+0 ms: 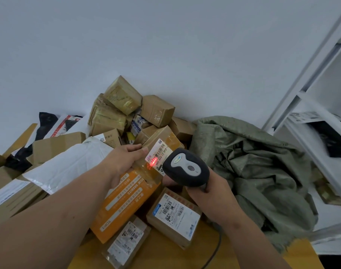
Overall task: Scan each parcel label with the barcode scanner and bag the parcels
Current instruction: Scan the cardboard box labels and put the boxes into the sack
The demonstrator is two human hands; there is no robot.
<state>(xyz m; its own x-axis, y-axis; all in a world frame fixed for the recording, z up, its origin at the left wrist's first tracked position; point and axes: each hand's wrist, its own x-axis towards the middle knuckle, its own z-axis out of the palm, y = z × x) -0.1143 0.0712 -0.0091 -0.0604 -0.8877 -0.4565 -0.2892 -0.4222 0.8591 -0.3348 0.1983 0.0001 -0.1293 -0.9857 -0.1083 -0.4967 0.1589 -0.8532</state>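
My left hand [125, 162] grips a brown taped parcel [161, 138] at its left side, tilted up above the pile. Its white barcode label [158, 152] faces me, with a red scanner glow on its lower end. My right hand [210, 193] holds the handle of a dark grey barcode scanner [186, 167], whose head sits right against the label. An orange box [125, 202] lies under my left hand. A crumpled grey-green woven bag [259, 171] lies to the right of the scanner.
Many brown cardboard parcels [123, 105] are heaped against the wall behind. Two labelled boxes [173, 214] lie on the yellow tabletop [165, 257] near me. A white poly mailer [68, 164] lies at left. A white shelf unit [317, 105] stands at right. The scanner cable [216, 247] trails down.
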